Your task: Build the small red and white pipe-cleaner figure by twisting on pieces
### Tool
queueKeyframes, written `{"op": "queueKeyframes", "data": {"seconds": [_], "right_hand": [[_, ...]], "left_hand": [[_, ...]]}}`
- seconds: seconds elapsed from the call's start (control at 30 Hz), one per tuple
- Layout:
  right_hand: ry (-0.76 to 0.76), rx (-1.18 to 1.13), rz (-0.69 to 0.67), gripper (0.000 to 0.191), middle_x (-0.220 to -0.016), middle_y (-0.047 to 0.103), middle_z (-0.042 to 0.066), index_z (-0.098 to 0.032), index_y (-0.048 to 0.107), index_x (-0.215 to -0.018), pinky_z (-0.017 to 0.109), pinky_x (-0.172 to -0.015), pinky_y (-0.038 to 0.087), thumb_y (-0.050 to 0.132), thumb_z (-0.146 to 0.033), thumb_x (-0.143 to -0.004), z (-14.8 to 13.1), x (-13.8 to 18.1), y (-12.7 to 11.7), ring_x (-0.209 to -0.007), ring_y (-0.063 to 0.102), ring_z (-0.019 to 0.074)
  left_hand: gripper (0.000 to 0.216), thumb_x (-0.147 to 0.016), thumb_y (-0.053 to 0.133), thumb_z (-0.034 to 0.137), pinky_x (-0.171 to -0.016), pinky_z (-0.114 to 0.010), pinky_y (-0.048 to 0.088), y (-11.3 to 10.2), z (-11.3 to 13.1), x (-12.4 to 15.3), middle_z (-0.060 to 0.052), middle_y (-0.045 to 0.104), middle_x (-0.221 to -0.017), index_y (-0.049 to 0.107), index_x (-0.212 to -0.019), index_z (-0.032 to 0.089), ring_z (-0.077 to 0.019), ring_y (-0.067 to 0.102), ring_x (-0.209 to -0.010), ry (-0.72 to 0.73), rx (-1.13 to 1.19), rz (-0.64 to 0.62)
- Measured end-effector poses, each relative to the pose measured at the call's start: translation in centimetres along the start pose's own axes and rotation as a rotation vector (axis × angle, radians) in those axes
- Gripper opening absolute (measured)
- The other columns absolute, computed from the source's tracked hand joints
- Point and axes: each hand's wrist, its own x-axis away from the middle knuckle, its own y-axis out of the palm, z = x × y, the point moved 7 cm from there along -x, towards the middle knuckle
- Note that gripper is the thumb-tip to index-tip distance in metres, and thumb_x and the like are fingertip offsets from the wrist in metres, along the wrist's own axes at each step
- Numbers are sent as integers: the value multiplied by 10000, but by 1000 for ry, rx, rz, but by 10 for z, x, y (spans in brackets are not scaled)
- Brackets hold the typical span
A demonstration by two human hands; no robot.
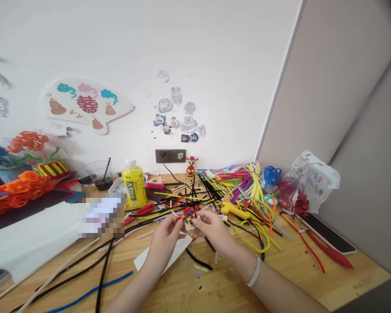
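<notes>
Both my hands meet over the middle of the wooden desk (215,291), holding a small pipe-cleaner figure (189,217) in red, blue, yellow and white. My left hand (165,240) pinches its left side with thumb and forefinger. My right hand (212,229), with a sparkly bracelet (254,272) on the wrist, grips its right side with curled fingers. A white card (164,257) lies on the desk under my hands.
Loose pipe cleaners (244,187) in many colours pile up at the back right beside a yellow glue gun (235,210). A yellow drink bottle (134,183), red-handled scissors (140,212), a plastic cup (99,174), orange craft flowers (16,191), a plastic bag (308,179) and a dark tablet (327,232) surround the area.
</notes>
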Motion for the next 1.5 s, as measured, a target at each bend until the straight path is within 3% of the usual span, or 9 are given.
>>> {"op": "queueKeyframes", "data": {"seconds": [0.3,0.97,1.27,1.5], "right_hand": [[-131,228,46,271,-603,498,-32,-153,547,-721,240,-560,407,648,-381,-616,-6,-4,-7,-579,483,113],[-141,231,28,242,-618,538,-19,-161,548,-676,253,-559,421,667,-354,-589,-8,-3,-7,-589,511,127],[-17,-107,53,332,-682,590,6,-157,590,-735,311,-663,482,680,-438,-582,-4,-5,-7,-653,574,151],[-21,-202,14,302,-694,605,12,-157,602,-696,330,-703,475,669,-437,-603,3,-4,1,-654,580,152]], "left_hand": [[240,-661,579,403,-622,-301,527,0,-7,-2,24,566,-601,555,-626,167,-138,574,-608,35,-11,-38],[237,-664,597,382,-583,-302,552,0,-2,-1,29,538,-587,540,-609,159,-125,551,-585,54,-4,-49],[357,-604,614,476,-564,-308,544,9,-13,1,-9,623,-646,570,-760,158,-180,620,-653,-110,131,-56],[335,-533,699,407,-576,-292,540,7,-25,-4,-9,646,-650,597,-724,151,-161,617,-620,-88,155,-30]]}}
